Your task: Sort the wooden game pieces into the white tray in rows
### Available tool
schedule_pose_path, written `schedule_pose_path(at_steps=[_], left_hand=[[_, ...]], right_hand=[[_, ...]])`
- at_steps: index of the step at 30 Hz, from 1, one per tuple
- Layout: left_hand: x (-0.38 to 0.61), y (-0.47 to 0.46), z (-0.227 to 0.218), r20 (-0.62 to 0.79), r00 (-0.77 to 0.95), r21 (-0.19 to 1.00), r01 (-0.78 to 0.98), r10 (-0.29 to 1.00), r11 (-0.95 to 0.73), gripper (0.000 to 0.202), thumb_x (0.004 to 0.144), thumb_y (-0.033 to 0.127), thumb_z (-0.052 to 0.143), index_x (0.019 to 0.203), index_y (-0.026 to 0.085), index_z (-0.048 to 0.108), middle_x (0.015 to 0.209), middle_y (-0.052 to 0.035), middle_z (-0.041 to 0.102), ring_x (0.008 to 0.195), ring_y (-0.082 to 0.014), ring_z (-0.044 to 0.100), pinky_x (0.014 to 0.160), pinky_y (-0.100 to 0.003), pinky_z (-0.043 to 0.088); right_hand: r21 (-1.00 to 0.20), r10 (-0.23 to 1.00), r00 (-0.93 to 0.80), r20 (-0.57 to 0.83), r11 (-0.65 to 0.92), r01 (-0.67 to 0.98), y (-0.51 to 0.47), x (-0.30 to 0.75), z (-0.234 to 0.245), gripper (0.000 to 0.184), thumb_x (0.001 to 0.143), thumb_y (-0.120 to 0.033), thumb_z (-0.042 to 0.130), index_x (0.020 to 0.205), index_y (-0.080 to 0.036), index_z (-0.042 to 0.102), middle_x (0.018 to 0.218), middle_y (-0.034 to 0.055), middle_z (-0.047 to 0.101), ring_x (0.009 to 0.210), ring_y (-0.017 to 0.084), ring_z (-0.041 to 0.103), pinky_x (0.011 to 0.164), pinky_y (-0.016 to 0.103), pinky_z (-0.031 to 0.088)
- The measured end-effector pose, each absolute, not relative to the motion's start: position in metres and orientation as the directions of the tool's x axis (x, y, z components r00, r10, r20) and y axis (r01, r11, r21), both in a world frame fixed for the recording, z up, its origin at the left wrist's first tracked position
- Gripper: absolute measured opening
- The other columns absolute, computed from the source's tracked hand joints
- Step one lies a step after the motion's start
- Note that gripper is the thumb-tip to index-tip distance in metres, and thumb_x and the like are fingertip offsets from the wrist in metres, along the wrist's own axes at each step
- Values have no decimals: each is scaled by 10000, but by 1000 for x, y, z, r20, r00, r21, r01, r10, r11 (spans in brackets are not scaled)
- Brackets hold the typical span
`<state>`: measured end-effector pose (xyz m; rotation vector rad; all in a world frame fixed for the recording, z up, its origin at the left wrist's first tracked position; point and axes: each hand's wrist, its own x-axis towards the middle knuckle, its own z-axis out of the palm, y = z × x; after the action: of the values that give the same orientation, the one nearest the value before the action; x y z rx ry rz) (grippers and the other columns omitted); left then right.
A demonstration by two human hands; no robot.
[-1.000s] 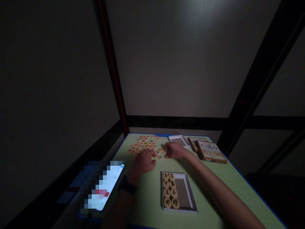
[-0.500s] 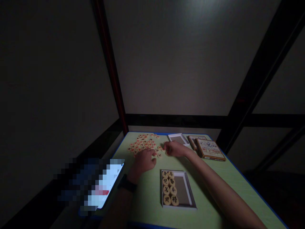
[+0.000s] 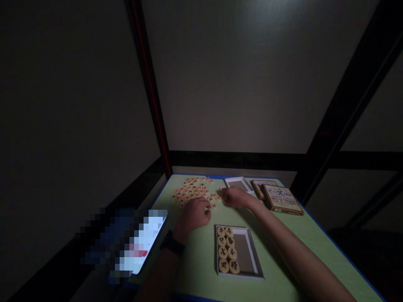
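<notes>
Many round wooden Chinese chess pieces (image 3: 190,191) with red or black characters lie loosely spread at the table's far left. At the near edge of this spread is my left hand (image 3: 193,213), wearing a dark wristband, its fingers curled inward; whatever they may hold is hidden. To its right, my right hand (image 3: 235,197) has its fingers pinched together just beyond the loose pieces, and what is between the fingertips is too small and dim to make out. Nearer me sits a shallow open box (image 3: 256,256), with two columns of black-character pieces (image 3: 227,251) along its left side.
Another shallow open tray (image 3: 241,183) stands at the table's far edge, behind my right hand. Two printed boxes (image 3: 282,199) lie at the right. A lit screen (image 3: 146,243), partly pixelated, is at the left edge of the green table (image 3: 195,268). Walls surround the table's far side.
The view has shifted slightly, moving everything a little to the right. My left hand's thumb and fingers have drawn closer together. The pieces in the near box are unchanged.
</notes>
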<state>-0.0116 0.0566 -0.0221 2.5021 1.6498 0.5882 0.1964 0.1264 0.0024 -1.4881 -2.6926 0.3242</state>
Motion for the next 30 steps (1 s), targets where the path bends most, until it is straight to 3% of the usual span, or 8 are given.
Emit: schedule_pose_path(at_steps=[5, 11, 16, 21, 30], left_hand=[[-11, 58, -22, 261, 317, 239, 894, 912, -380, 162, 813, 169, 574, 885, 212, 712, 915, -43, 709, 897, -192, 654, 830, -283, 474], [-10, 59, -15, 254, 144, 186, 963, 956, -194, 198, 900, 206, 497, 933, 204, 692, 996, -66, 728, 926, -207, 666, 795, -297, 469], [-1, 54, -18, 241, 202, 166, 955, 949, -245, 226, 948, 231, 464, 959, 208, 688, 986, -65, 736, 916, -208, 675, 799, -301, 474], [8, 46, -19, 259, 369, 163, 894, 893, -417, 256, 985, 203, 416, 961, 213, 671, 989, -59, 729, 935, -192, 668, 848, -296, 484], [23, 32, -12, 140, 436, 135, 881, 889, -454, 261, 969, 138, 382, 1006, 174, 637, 1016, -105, 727, 951, -226, 678, 851, -345, 517]], right_hand=[[-230, 838, -544, -47, 521, 822, 127, 197, 0, 324, 718, -60, 638, 1023, -142, 712, 921, 102, 761, 847, 223, 685, 678, 233, 407], [-335, 820, -572, -28, 531, 778, 128, 194, -1, 278, 707, -27, 641, 945, -148, 718, 830, 57, 766, 762, 178, 689, 648, 209, 432], [-403, 820, -572, 7, 526, 749, 131, 195, -1, 292, 687, -5, 635, 931, -139, 721, 805, 35, 766, 733, 152, 689, 635, 189, 453], [-365, 852, -517, 83, 508, 780, 133, 199, 3, 298, 694, -6, 583, 913, -132, 740, 804, 53, 762, 740, 163, 668, 664, 212, 441], [-230, 882, -460, 101, 470, 852, 163, 202, 30, 361, 733, 2, 526, 976, -140, 750, 899, 100, 773, 814, 200, 685, 696, 233, 418]])
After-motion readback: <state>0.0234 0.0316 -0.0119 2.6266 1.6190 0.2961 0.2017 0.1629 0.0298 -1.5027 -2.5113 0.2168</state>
